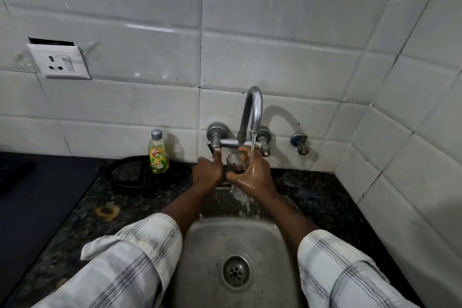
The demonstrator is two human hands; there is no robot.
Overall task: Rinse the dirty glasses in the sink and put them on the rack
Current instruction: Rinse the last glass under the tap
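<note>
Head view, looking down over the sink (pixel 207 245). My right hand (pixel 252 172) is wrapped round the glass (pixel 235 165), fingers curled over its rim, skin wet and shining. The glass sits up at the back of the basin, just under the curved tap spout (pixel 253 110), tilted toward me with something dark at its bottom. Water (pixel 253 141) is running from the spout straight onto my right fingers and spilling off below my palm into the sink.

My left hand (pixel 207 170) is right beside the glass, knuckles bunched, thumb stuck up and touching the left tap knob (pixel 215 136). Whether those curled fingers grip the glass too, I can't tell; they're hidden from here.

Both checked sleeves (pixel 130 257) are rolled back. The drain (pixel 236 271) lies in the near part of the basin. Left of the tap, a yellow dish soap bottle (pixel 158 151) stands upright against the tiles, with a dark round pan (pixel 127 174) on the speckled counter (pixel 75 220) just in front of it. A wall socket (pixel 60 61) sits higher up on the left.
</note>
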